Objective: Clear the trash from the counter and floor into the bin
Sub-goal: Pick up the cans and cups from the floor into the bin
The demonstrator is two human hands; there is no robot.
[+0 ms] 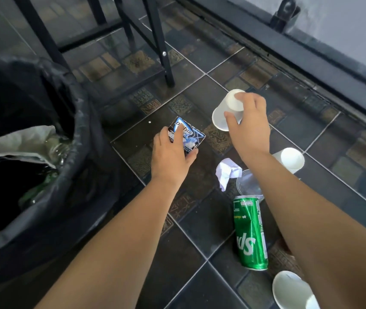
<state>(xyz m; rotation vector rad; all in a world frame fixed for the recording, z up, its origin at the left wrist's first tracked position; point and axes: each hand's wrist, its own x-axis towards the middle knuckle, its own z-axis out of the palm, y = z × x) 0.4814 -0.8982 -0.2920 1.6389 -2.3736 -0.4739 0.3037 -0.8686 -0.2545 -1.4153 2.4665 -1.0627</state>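
Note:
My left hand grips a small black and blue carton just above the dark tiled floor. To its right, my right hand holds an upturned white paper cup by its base end. A bin lined with a black bag stands at the left, with clear plastic and paper inside. On the floor lie a dented green soda can, a crumpled white paper, a clear plastic lid and two more white cups.
Black metal stool legs stand on the tiles behind the carton. A dark raised ledge below a pale wall runs diagonally along the right side.

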